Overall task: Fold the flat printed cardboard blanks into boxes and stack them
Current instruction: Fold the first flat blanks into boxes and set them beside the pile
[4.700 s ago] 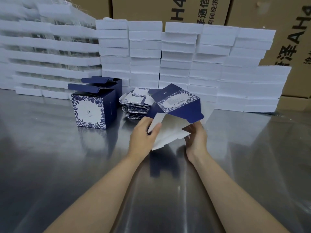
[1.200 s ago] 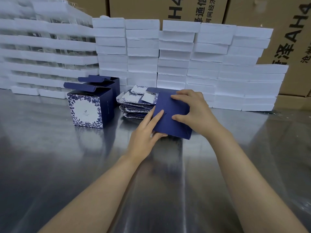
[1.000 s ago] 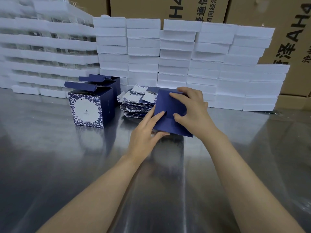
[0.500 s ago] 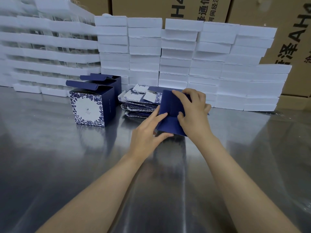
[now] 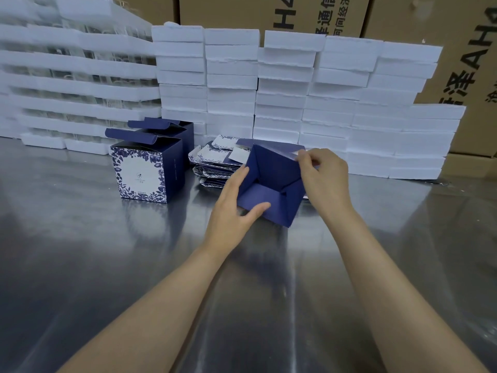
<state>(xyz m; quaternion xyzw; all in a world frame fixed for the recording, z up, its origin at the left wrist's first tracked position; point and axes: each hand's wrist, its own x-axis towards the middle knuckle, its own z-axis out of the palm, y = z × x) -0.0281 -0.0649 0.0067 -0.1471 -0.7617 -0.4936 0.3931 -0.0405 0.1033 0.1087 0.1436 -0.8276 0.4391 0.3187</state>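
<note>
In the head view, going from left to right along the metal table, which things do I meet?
Folded blue floral cardboard box → pile of flat printed blanks → left hand → dark blue half-folded box → right hand.

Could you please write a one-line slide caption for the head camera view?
Both hands, left hand and right hand, fold a navy box on a steel table beside finished boxes.

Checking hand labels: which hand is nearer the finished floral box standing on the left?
Left. The left hand holds the half-folded box on the side facing the finished box; the right hand pinches its far edge.
</note>
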